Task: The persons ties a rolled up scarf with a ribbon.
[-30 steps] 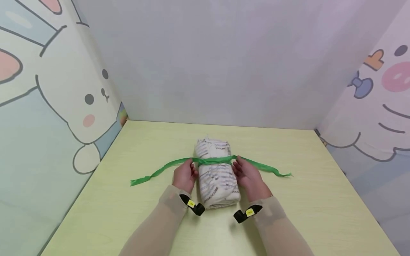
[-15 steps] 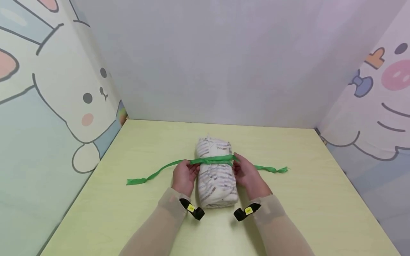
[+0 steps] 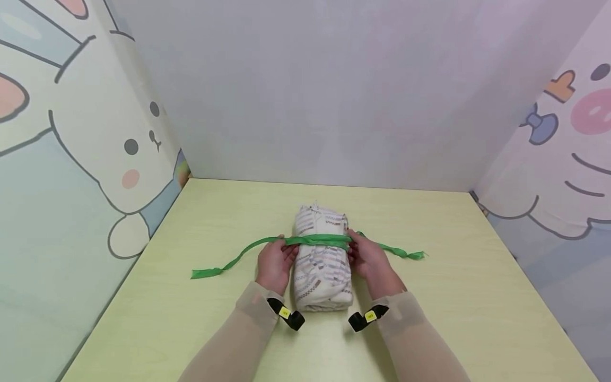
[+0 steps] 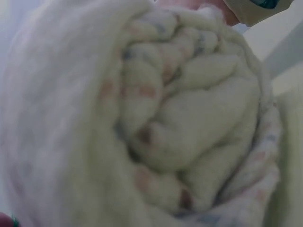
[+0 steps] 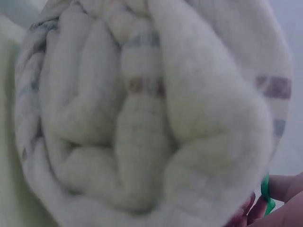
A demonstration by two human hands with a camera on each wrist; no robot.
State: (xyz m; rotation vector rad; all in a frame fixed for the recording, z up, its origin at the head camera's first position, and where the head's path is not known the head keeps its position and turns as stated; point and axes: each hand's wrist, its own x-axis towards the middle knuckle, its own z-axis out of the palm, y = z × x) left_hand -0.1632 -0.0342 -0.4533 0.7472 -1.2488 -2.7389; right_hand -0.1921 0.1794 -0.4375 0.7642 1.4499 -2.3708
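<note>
A white towel (image 3: 322, 278) with striped print lies rolled up at the middle of the table, pointing away from me. Across its upper half runs a green ribbon (image 3: 322, 240), one tail trailing out on each side. My left hand (image 3: 273, 266) pinches the ribbon just left of the roll, its fingers against the towel's side. On the opposite side my right hand (image 3: 373, 262) pinches the ribbon, which shows between thumb and fingers in the right wrist view. Both wrist views are filled by the towel's near end, where its coiled folds show.
The pale yellow-green table (image 3: 229, 212) ends at a plain grey back wall (image 3: 324, 106). Side panels with cartoon animals, a rabbit (image 3: 110, 132) on the left, border it. A black wrist camera (image 3: 288, 314) sits on each beige sleeve.
The towel's near end has swung slightly left. The ribbon's right tail has drawn in a little and now passes behind my right hand. My hands have barely moved.
</note>
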